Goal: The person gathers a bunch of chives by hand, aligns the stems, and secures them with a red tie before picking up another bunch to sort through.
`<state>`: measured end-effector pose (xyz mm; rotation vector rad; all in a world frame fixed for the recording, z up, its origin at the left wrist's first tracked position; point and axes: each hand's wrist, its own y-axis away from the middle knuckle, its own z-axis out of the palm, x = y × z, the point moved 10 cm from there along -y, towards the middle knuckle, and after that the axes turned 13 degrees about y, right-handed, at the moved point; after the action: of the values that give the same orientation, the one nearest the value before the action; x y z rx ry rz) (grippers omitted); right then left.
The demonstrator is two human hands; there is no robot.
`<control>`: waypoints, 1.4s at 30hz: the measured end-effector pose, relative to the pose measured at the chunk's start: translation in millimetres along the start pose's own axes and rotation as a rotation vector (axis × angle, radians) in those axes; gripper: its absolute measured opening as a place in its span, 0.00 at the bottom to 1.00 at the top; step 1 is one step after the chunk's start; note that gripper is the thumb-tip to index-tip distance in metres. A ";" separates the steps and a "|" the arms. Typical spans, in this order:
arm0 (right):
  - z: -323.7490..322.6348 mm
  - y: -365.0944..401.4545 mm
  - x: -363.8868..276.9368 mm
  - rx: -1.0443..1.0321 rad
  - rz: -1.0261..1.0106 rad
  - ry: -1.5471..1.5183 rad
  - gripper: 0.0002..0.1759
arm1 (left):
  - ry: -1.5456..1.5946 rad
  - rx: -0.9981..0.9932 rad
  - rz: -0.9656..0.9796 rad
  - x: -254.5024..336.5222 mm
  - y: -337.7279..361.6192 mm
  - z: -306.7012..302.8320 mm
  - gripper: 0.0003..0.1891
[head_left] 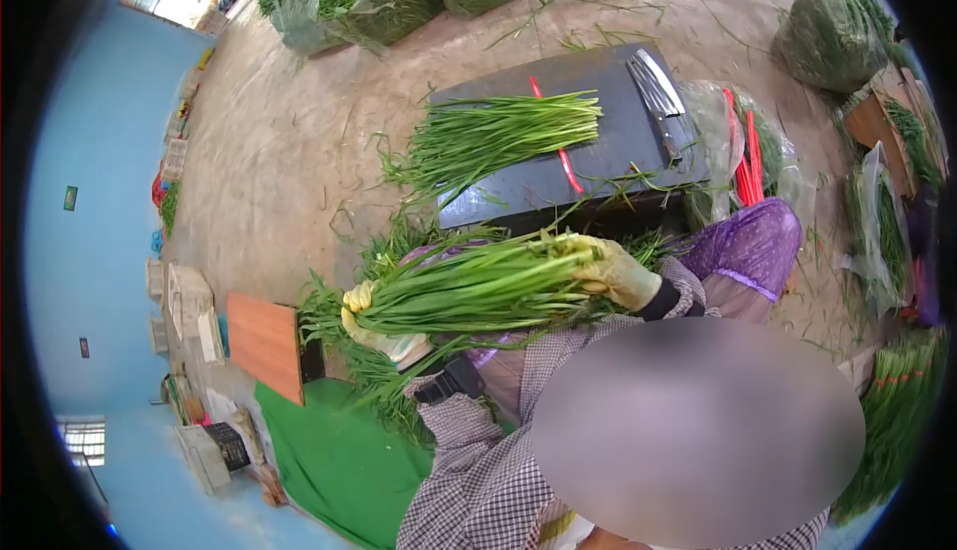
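Both of my hands wear pale yellow gloves and hold a long, loose bunch of garlic chives level above my lap. My left hand is closed around the leafy left end. At the right end, the fingers of my right hand wrap the cut stems. Just beyond, on a dark low table, lies another bunch of chives across a red tie strip. A broad-bladed knife rests at the table's right side. More loose chives lie under my left arm.
Red strips hang by a clear plastic bag right of the table. Filled bags of greens stand at the back, another bag at far right. An orange-brown board and green cloth are at left. Tied bundles lie lower right.
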<state>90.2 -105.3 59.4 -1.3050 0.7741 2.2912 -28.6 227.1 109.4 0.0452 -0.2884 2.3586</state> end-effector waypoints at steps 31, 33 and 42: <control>-71.2 -46.7 92.9 -0.113 0.046 1.203 0.29 | 0.338 -0.280 -0.022 30.1 -2.7 2.3 0.06; -76.5 -59.7 85.2 -0.046 0.003 1.233 0.33 | 0.369 -0.313 -0.036 26.9 -0.9 8.1 0.06; 12.4 -53.8 -39.0 0.027 -0.510 1.263 0.26 | 0.431 -0.407 -0.085 21.7 4.0 27.4 0.06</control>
<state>132.2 -58.5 83.9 -2.5359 0.6448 0.8818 -48.4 233.1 137.9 -0.6229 -0.5314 2.1155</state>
